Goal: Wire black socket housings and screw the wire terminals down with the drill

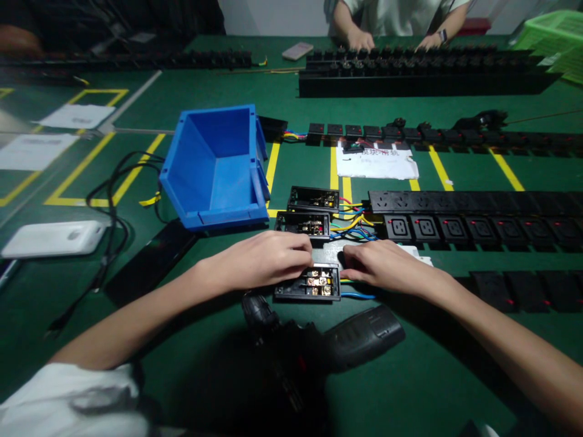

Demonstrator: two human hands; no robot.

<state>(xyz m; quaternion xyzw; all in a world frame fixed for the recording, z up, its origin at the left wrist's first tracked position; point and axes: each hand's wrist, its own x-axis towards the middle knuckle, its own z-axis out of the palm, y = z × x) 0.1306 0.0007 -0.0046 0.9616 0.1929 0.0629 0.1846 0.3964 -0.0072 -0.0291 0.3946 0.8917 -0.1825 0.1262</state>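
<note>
My left hand (pixel 273 260) is closed, its curled fingers on the upper edge of the nearest black terminal box (pixel 307 291). Brass screw terminals show inside that open box. Just right of it, my right hand (pixel 387 265) is closed in a pinch around the wires by the box's end; the fingertips are partly hidden. A blue wire (pixel 358 295) leaves the box below that hand. Two more open terminal boxes, a middle one (pixel 303 226) and a farther one (pixel 313 198), lie beyond my hands, with coloured wires running to black socket strips (pixel 426 229).
A black cordless power tool (pixel 359 340) lies close in front of me. Left are a blue bin (pixel 232 182), a dark phone (pixel 152 264), a white power bank (pixel 54 238) and a black cable (pixel 109 206). Across the table, a person's hands (pixel 362 40) touch a long black strip.
</note>
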